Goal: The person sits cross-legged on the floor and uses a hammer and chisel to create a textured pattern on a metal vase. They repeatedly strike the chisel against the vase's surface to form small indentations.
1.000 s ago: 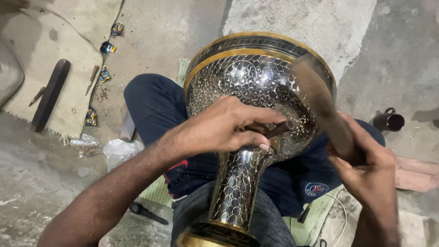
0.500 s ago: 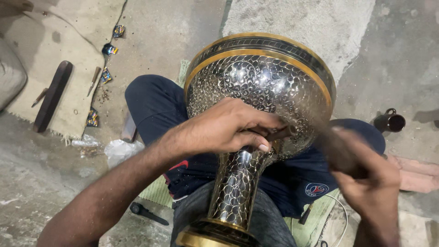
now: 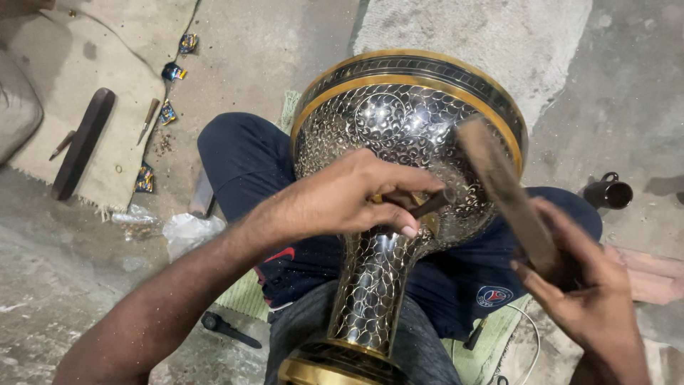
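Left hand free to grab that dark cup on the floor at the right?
Probably not: the left hand is pinching a small tool against the vase, and the vase and right hand sit between it and the cup.

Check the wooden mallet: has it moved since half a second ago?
Yes. The wooden mallet in the right hand has swung up, now crossing the vase's gold rim again.

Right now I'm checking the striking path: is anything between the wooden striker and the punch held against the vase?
Nothing visible. The wooden striker in the right hand has open air to the punch, pinched by the left hand against the vase.
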Available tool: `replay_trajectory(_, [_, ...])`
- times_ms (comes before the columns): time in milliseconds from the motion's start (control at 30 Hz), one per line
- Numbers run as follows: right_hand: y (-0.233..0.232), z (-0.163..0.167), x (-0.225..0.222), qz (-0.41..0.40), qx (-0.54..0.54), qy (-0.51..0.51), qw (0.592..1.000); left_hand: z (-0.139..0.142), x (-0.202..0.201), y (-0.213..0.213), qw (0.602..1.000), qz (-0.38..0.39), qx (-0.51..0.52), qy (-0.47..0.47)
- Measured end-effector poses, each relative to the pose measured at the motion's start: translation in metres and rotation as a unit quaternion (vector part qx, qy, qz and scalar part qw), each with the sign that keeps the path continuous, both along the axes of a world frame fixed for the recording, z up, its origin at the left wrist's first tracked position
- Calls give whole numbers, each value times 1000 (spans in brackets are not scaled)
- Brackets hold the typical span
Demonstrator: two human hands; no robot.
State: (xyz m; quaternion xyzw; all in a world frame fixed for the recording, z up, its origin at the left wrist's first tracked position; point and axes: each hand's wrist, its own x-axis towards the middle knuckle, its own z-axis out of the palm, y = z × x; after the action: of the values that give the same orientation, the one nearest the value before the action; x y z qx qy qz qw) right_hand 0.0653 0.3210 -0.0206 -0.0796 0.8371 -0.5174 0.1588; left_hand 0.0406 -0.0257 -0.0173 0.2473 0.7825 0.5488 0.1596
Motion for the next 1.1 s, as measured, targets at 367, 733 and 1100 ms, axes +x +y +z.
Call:
replay_trajectory(367, [-4, -16, -6, 7, -27, 39, 999, 6, 5, 2, 1000, 20, -21, -4])
replay_trajectory(733, [-12, -9, -7, 55, 21, 47, 997, 6, 4, 0, 999, -1, -50, 7])
replay_trajectory(1100, [-24, 9, -9, 33, -33, 42, 998, -3, 1, -1, 999, -22, -17, 45])
